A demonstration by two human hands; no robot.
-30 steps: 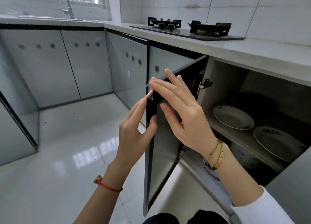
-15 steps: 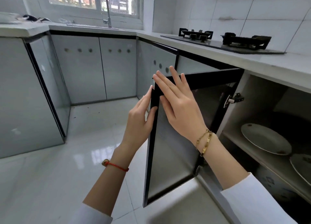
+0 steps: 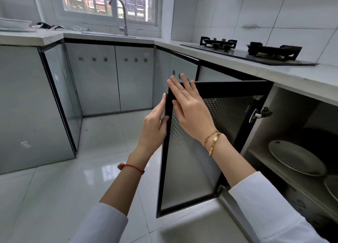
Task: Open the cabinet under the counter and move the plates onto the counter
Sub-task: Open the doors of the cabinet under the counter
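The black-framed cabinet door (image 3: 188, 169) under the counter (image 3: 292, 78) stands swung wide open. My left hand (image 3: 155, 125) holds its free vertical edge, thumb on the inner side and fingers on the outer side. My right hand (image 3: 190, 107) lies flat against the door's inner face near the top corner, fingers straight. Inside the open cabinet a white plate (image 3: 296, 157) rests on the shelf (image 3: 270, 169). The rim of a second plate (image 3: 332, 188) shows at the right edge of the view.
A black gas hob (image 3: 252, 50) sits on the counter above the open cabinet. A sink tap (image 3: 120, 14) stands under the window. Closed grey cabinet doors (image 3: 117, 81) line the far wall and left side. The floor (image 3: 73, 178) is glossy white tile.
The door has swung farther open to the left with both hands on it. The view has turned left, so the plates now sit at the right edge.
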